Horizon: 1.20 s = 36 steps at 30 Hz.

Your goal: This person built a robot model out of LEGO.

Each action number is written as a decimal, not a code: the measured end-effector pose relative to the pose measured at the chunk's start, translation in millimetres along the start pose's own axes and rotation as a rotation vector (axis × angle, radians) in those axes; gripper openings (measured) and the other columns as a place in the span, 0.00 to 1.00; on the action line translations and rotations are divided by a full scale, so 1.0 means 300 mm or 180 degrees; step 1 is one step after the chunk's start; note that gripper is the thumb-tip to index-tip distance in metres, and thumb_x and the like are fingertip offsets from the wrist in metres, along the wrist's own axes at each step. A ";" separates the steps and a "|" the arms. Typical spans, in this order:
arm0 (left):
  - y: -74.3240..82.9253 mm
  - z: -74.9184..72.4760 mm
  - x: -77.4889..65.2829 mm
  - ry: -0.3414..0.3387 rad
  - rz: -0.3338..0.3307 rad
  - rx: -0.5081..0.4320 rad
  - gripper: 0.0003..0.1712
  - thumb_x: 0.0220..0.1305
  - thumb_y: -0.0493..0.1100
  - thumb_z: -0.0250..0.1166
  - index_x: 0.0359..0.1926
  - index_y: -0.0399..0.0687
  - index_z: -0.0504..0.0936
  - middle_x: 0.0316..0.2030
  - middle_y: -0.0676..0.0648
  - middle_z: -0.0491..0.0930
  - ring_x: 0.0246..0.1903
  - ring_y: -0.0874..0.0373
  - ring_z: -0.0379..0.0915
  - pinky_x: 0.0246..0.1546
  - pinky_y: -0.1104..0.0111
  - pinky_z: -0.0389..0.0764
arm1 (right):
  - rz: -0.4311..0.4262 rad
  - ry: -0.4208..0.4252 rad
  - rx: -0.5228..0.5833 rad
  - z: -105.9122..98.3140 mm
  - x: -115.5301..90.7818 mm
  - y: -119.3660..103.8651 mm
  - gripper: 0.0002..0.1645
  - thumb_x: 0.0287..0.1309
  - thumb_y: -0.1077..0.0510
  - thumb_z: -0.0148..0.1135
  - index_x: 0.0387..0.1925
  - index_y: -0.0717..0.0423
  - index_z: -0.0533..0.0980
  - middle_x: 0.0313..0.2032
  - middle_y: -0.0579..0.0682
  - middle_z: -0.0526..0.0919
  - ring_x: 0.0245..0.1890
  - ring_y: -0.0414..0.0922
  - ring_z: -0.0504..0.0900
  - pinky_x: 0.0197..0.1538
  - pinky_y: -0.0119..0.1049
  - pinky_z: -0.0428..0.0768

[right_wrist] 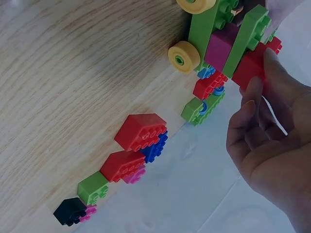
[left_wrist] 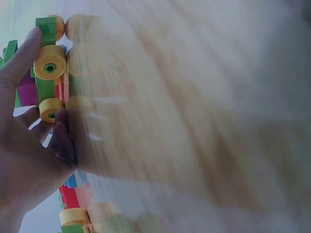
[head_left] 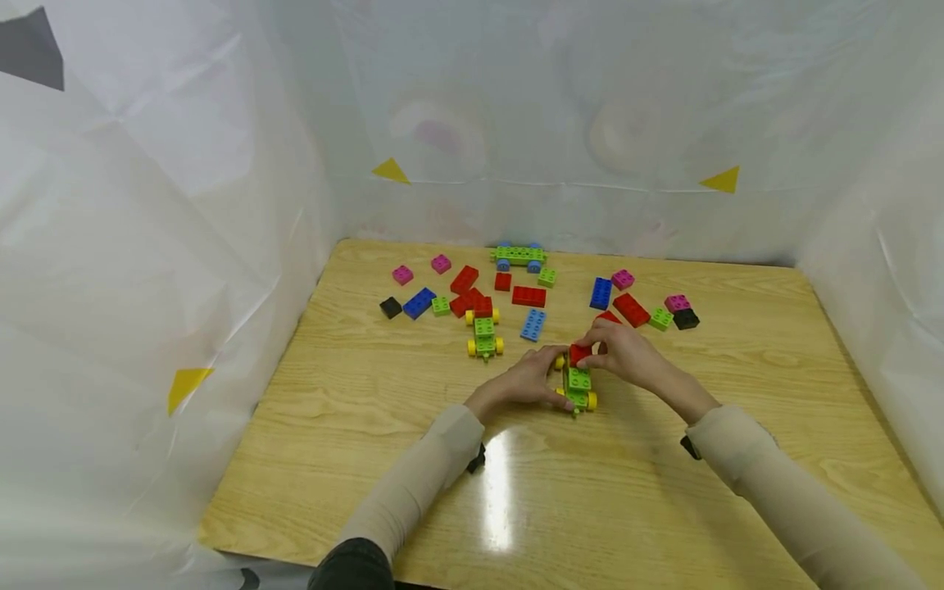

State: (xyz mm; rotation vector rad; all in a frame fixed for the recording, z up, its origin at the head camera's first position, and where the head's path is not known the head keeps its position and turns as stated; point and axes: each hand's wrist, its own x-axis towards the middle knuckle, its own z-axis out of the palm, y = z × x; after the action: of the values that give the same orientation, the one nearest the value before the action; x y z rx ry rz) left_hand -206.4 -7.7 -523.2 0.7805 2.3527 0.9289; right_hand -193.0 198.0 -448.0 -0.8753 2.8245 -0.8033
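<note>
A toy car (head_left: pixel 578 400) with a green base and yellow wheels stands on the table. My left hand (head_left: pixel 525 378) grips it from the left side, thumb near one end and fingers around the other. In the right wrist view a purple brick (right_wrist: pixel 221 50) sits on its base, with a green brick (right_wrist: pixel 247 41) above. My right hand (head_left: pixel 633 352) pinches a red brick (head_left: pixel 580 354) between thumb and fingers at the car's far end. That red brick (right_wrist: pixel 250 68) touches the green brick; whether it is fully pressed on I cannot tell.
To the left stands another yellow-wheeled car (head_left: pixel 484 328) with a red brick on top. A blue-wheeled green base (head_left: pixel 519 256) lies at the back edge. Loose bricks are spread behind the hands, among them a light blue brick (head_left: pixel 533 324) and a black brick (head_left: pixel 686 319).
</note>
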 end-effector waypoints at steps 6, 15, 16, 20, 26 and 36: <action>0.001 0.001 0.001 -0.0003 -0.0020 0.0003 0.59 0.46 0.66 0.73 0.74 0.57 0.53 0.72 0.54 0.55 0.67 0.53 0.54 0.64 0.58 0.64 | 0.0049 -0.0121 0.0163 -0.004 0.009 0.017 0.14 0.50 0.60 0.73 0.39 0.61 0.84 0.30 0.46 0.76 0.26 0.41 0.68 0.30 0.33 0.70; -0.005 -0.002 0.000 0.0017 0.0026 0.0007 0.59 0.46 0.66 0.73 0.74 0.57 0.54 0.71 0.55 0.56 0.66 0.55 0.55 0.64 0.60 0.63 | 0.0084 -0.0077 -0.0032 0.004 0.008 0.007 0.13 0.50 0.58 0.73 0.38 0.59 0.81 0.34 0.49 0.78 0.32 0.45 0.77 0.38 0.41 0.78; -0.004 -0.003 0.000 0.0021 0.0025 0.0011 0.59 0.46 0.65 0.73 0.74 0.57 0.54 0.71 0.55 0.56 0.66 0.55 0.55 0.64 0.60 0.63 | 0.0068 -0.0065 -0.0047 0.004 0.008 0.007 0.13 0.50 0.58 0.73 0.38 0.59 0.81 0.34 0.49 0.78 0.32 0.45 0.77 0.38 0.41 0.78; -0.004 -0.001 0.001 0.0013 0.0042 0.0015 0.58 0.46 0.65 0.73 0.74 0.56 0.54 0.71 0.55 0.56 0.65 0.55 0.55 0.64 0.60 0.64 | 0.0063 -0.0094 -0.0005 0.001 0.009 0.007 0.12 0.50 0.58 0.73 0.37 0.59 0.82 0.33 0.48 0.77 0.29 0.41 0.73 0.35 0.38 0.76; -0.005 0.011 -0.004 -0.0007 0.0064 -0.0003 0.59 0.46 0.65 0.73 0.74 0.56 0.53 0.71 0.55 0.56 0.66 0.55 0.55 0.64 0.61 0.63 | 0.0024 -0.0203 -0.0001 0.001 0.008 0.014 0.12 0.50 0.57 0.73 0.36 0.57 0.81 0.33 0.48 0.77 0.30 0.42 0.74 0.37 0.38 0.77; 0.000 -0.001 0.001 0.0020 0.0021 -0.0019 0.58 0.48 0.64 0.73 0.75 0.58 0.52 0.72 0.53 0.55 0.68 0.54 0.52 0.66 0.59 0.60 | 0.0005 -0.0332 -0.0200 -0.014 0.034 0.015 0.11 0.51 0.56 0.72 0.34 0.55 0.79 0.32 0.47 0.76 0.29 0.42 0.71 0.34 0.37 0.74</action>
State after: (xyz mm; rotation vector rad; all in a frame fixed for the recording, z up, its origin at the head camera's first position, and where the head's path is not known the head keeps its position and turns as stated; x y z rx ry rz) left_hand -206.8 -7.7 -523.2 0.7846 2.3530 0.9419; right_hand -204.7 197.6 -446.0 -0.8958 2.7727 -0.6516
